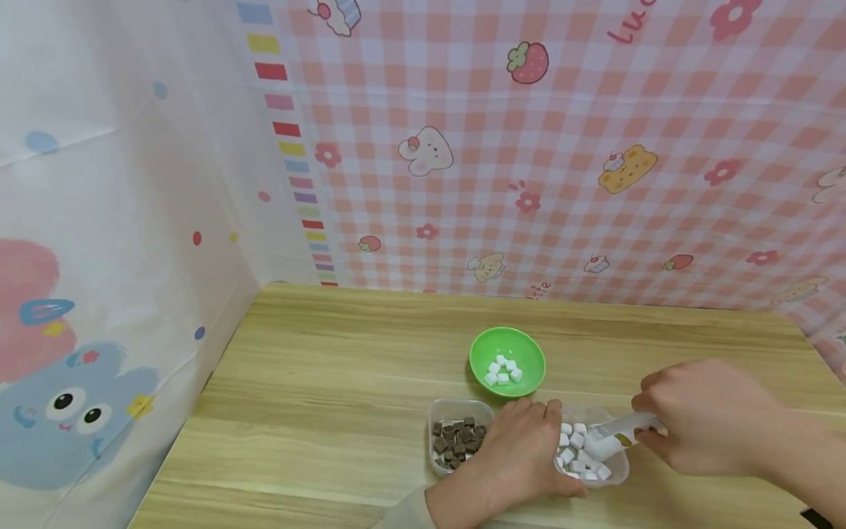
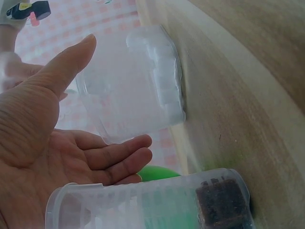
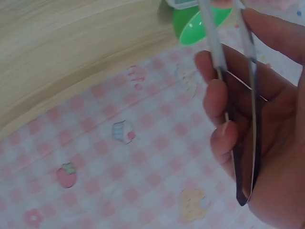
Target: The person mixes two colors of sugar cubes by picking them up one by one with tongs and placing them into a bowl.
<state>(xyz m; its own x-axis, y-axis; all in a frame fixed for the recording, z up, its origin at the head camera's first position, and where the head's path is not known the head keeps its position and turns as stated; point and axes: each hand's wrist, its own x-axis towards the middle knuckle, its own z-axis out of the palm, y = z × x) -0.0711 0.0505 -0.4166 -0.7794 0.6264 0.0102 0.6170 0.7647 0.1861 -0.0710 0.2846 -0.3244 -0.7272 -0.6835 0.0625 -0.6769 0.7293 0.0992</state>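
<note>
My right hand [image 1: 700, 422] holds a pair of tongs [image 3: 255, 119], with dark metal arms and whitish ends. Its tips reach down among white cubes [image 1: 577, 441] in a clear plastic container [image 1: 617, 474]. At that container's left side is my left hand [image 1: 512, 452], thumb along the near side and fingers toward the far side. The left wrist view shows the clear container between thumb and fingers. Just left of this hand stands a second clear container [image 1: 432, 433] of dark brown cubes [image 1: 456, 441], partly covered by the hand.
Behind the containers sits a green bowl [image 1: 479, 360] with several white cubes [image 1: 504, 371] at its bottom. All stand on a wooden table [image 1: 317, 411]. A pink checked cloth [image 1: 463, 110] hangs at the back, and a white printed cloth [image 1: 152, 220] on the left.
</note>
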